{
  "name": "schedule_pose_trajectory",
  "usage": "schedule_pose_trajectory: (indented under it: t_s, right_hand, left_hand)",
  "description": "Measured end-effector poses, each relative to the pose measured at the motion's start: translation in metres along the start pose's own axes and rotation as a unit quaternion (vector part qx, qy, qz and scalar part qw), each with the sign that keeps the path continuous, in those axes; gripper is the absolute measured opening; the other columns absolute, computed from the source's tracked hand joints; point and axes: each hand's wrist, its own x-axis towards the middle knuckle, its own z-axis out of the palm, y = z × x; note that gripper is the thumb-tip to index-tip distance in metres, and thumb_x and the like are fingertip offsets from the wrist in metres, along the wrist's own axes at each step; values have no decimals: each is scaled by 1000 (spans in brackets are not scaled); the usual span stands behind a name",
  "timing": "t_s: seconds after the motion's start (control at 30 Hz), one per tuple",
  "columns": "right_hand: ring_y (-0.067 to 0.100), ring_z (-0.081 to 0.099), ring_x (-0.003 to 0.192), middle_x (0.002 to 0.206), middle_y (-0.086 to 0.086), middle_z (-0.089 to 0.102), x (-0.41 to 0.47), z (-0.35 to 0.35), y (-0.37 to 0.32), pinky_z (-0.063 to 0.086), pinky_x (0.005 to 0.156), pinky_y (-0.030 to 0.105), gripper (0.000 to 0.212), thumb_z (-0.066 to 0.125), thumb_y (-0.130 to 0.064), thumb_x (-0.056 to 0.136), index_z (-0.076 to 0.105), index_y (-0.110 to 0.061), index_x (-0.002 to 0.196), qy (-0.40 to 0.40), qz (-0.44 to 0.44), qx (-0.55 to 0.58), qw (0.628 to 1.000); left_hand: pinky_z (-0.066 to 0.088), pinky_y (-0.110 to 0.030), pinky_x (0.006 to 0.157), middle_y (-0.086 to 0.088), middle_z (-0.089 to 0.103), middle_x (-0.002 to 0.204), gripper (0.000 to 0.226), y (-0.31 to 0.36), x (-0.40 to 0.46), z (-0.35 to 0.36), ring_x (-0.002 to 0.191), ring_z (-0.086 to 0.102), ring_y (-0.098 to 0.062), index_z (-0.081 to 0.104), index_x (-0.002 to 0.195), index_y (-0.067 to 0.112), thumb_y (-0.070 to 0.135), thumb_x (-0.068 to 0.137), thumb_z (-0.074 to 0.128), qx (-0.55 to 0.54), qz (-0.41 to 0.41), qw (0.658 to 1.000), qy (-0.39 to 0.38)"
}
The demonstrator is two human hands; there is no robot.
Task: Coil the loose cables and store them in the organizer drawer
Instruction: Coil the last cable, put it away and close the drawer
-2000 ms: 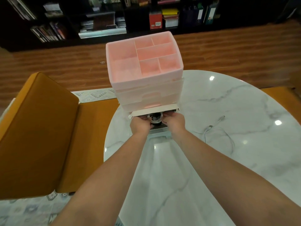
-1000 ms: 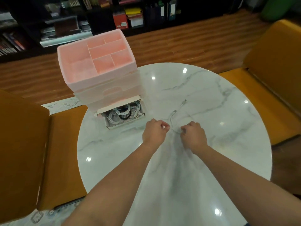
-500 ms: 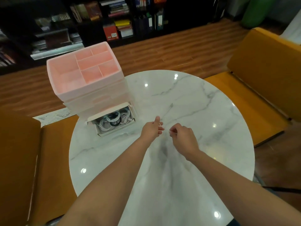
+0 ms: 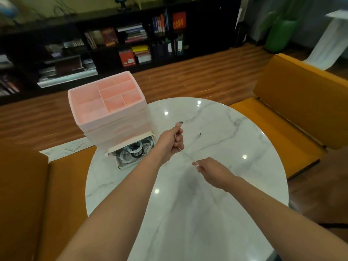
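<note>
While my left hand (image 4: 172, 143) grips one plug end of the white cable (image 4: 185, 156), my right hand (image 4: 211, 171) pinches it below; next comes looping, then the open drawer (image 4: 120, 164) left of both.

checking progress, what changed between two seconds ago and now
Both hands left the open drawer and went right to the loose white cable. The left hand now grips it near the plug, lifted off the table; the right hand pinches it further along. The drawer stays open with coiled cables inside; the pink organizer hasn't moved.

Glossy marble table (image 4: 207, 204), matt pink plastic organizer (image 4: 113, 121)
</note>
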Motion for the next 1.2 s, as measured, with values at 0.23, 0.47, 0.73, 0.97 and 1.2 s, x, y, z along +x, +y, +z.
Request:
schedule_pose_trajectory:
  t_s: [0.23, 0.47, 0.73, 0.97, 1.2]
  right_hand:
    - [24, 48, 126, 135, 6, 55, 15, -30, -3, 39, 99, 32, 42, 35, -21, 104, 42, -23, 145, 4, 33, -178, 983]
    - [22, 64, 90, 100, 2, 68, 29, -62, -41, 46, 68, 29, 34, 45, -41, 100, 69, -18, 106, 143, 33, -215, 965]
    - [15, 62, 87, 97, -6, 70, 18, -65, -84, 39, 63, 26, 34, 47, -51, 96, 72, -28, 104, 209, 6, -148, 967]
    - [15, 57, 89, 105, -4, 65, 10, -42, -103, 45, 73, 32, 35, 37, -35, 103, 68, -24, 111, 113, -25, 78, 990]
    - [15, 47, 61, 64, -7, 53, 8, -26, -94, 39, 58, 26, 27, 50, -37, 96, 74, -31, 87, 26, 19, 246, 969]
  left_hand:
    - [43, -21, 47, -2, 53, 53, 32, 15, -26, -18, 48, 39, -13, 50, 77, 17, 37, 101, 48, 211, -45, 973, -84]
    - [51, -28, 68, -15, 75, 89, 35, 3, -33, -25, 70, 71, -25, 46, 80, 13, 35, 105, 36, 315, -111, 941, -53]
    - [45, -30, 93, -6, 72, 109, 46, -6, -14, -31, 100, 66, -22, 75, 98, 10, 36, 104, 37, 377, 27, 921, 99]
    - [40, -29, 85, -3, 74, 105, 39, 13, -15, -29, 84, 69, -8, 58, 117, 8, 33, 106, 31, 171, 46, 979, 101]
    - [56, -36, 85, -11, 74, 100, 43, 19, -17, -39, 91, 72, -24, 55, 121, 0, 31, 107, 28, -53, 32, 997, 47]
